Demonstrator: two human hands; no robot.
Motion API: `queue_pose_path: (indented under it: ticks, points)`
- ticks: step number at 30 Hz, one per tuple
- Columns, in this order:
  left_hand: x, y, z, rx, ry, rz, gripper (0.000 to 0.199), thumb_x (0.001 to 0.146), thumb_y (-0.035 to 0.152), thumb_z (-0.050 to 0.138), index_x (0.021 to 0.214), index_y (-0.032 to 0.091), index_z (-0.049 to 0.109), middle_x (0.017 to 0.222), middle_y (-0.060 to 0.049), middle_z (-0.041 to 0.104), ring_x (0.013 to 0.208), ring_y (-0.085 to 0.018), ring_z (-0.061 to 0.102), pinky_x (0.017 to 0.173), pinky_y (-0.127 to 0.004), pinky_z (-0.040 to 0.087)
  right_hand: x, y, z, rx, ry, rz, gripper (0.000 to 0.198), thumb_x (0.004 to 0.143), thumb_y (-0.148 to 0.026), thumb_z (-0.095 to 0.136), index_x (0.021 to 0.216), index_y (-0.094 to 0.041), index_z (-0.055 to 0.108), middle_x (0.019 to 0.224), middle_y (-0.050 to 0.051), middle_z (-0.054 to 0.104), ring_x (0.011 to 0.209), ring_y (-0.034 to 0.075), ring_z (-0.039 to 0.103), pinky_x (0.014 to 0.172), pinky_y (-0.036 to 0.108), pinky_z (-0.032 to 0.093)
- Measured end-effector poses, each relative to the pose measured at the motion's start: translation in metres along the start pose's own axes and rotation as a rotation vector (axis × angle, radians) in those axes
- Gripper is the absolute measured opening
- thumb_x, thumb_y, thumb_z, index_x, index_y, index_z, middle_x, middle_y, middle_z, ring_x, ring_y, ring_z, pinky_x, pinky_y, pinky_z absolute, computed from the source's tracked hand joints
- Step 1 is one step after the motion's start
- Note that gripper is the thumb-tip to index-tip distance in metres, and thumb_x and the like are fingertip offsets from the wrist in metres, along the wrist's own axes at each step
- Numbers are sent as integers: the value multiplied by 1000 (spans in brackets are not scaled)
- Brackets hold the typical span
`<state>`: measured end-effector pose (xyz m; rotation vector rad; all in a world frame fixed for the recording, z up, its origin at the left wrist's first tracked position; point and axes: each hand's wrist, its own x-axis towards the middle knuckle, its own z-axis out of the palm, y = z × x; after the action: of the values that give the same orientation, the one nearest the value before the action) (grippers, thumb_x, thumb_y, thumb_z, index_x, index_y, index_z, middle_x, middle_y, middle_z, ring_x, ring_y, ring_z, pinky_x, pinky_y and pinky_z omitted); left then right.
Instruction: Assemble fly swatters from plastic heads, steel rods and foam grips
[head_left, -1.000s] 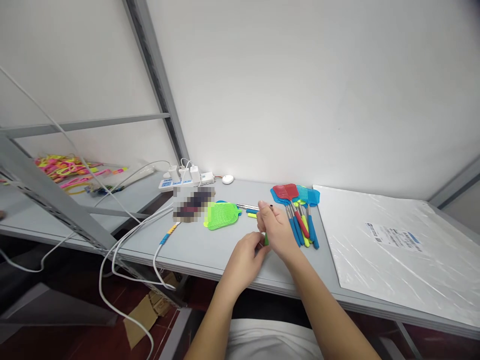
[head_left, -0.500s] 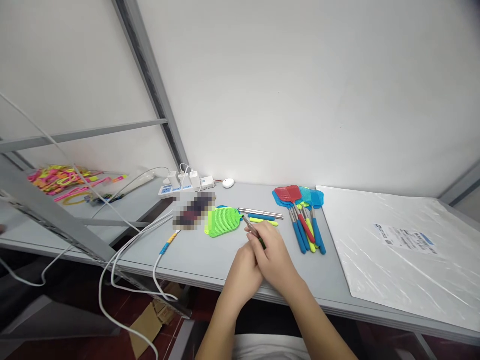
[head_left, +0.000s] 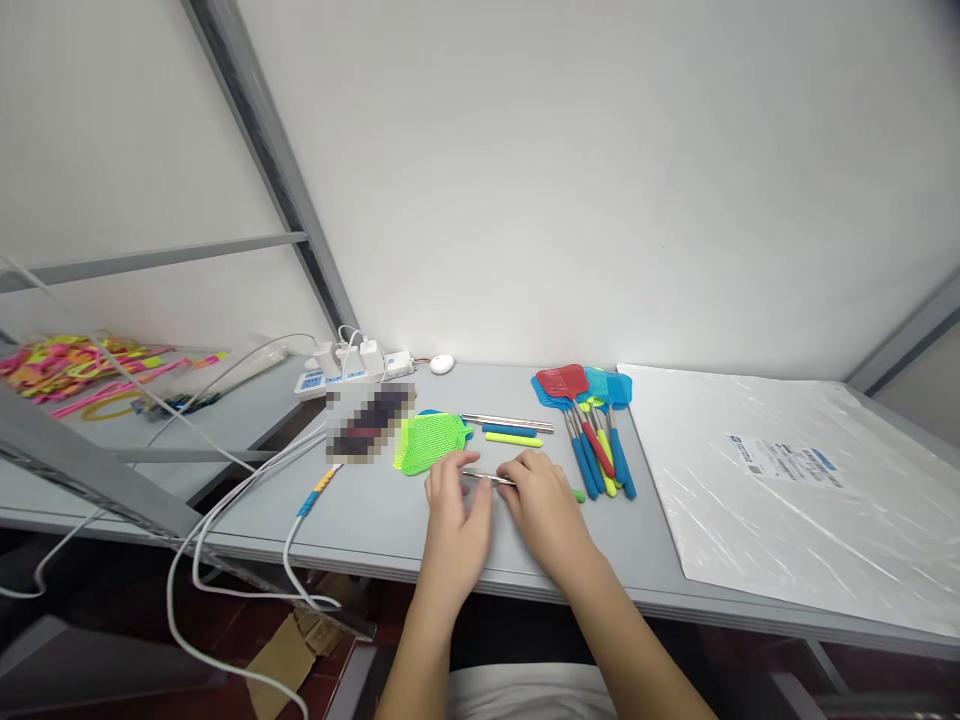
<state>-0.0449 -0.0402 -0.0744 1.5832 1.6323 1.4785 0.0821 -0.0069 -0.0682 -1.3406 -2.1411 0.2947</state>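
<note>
A thin metal rod [head_left: 487, 478] with a green grip [head_left: 579, 495] lies crosswise between my two hands, just above the table front. My right hand [head_left: 546, 512] is closed around it, hiding most of the grip. My left hand [head_left: 454, 515] pinches the rod's left end between thumb and fingers. Beyond my left hand lie green fly swatter heads [head_left: 435, 442], one over another, with a bit of blue under them. Beside them are metal rods [head_left: 506, 423], a blue grip [head_left: 510, 431] and a yellow-green grip [head_left: 514, 440].
Several assembled fly swatters [head_left: 592, 430] in red, blue and yellow-green are piled to the right. A white wrapped package [head_left: 750, 520] covers the table's right side. A power strip [head_left: 337, 382], a blurred dark object [head_left: 371, 425] and loose white cables [head_left: 247, 490] are left.
My hands were clasped together around the upward-tilted rod. Now they are apart, with the rod nearly level between them and its green end showing at the right. The view has shifted slightly.
</note>
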Motion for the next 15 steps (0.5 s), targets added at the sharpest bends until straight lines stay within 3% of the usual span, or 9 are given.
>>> queue_pose_path:
  ticks: [3,8,12,15]
  points:
    - [-2,6,-1,198,-102,120,23,95,28,45,116,26,54,129,-9,51,128,-27,40,108,-49,33,1,1,1,-28,17,13,20,91,-15,51,99,-23,67,96,7,62,95,25,56,79,37,40]
    - [0,1,-13,329,-241,178,25,97,31,43,116,25,57,122,-7,60,122,-26,45,104,-46,37,-12,5,-5,-43,86,11,23,91,-15,50,107,-23,65,106,9,60,102,26,54,87,42,40]
    - [6,-12,-29,503,-221,198,30,95,35,47,120,25,60,130,-7,57,127,-31,40,106,-52,35,-42,14,-15,-43,204,-34,23,94,-23,49,113,-21,62,119,12,57,114,28,51,95,46,41]
    - [11,-19,-37,523,-140,197,29,94,35,48,118,25,62,130,-8,57,125,-30,41,105,-51,36,-65,21,-20,-69,200,-31,29,96,-30,46,122,-21,57,130,14,54,125,29,47,99,45,42]
